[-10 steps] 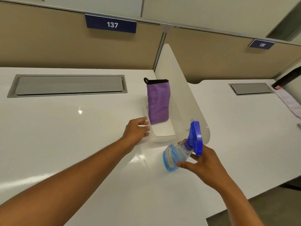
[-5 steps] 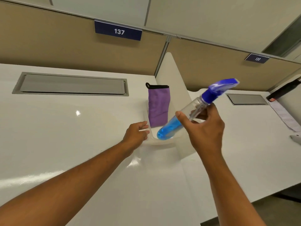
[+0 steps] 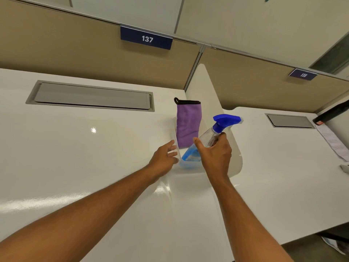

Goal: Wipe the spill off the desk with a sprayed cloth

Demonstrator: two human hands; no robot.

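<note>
A purple cloth (image 3: 188, 125) with a black hem stands folded in a clear plastic bin (image 3: 175, 129) against the white divider (image 3: 204, 91). My right hand (image 3: 215, 154) grips a clear spray bottle (image 3: 211, 135) with blue liquid and a blue trigger head; the bottle is tilted, its base down at the near end of the bin. My left hand (image 3: 165, 157) rests on the white desk (image 3: 85, 157) with its fingers apart, touching the bin's left side. No spill can be made out on the desk.
A grey cable hatch (image 3: 90, 96) lies at the back of the desk. Tan partition panels carry the signs 137 (image 3: 146, 38) and 138 (image 3: 303, 75). The neighbouring desk at right has a second hatch (image 3: 289, 121) and a paper sheet (image 3: 333, 142).
My right hand lifted the spray bottle from near the desk's front up and over to the bin, then lowered it there. My left hand stayed at the bin's side.
</note>
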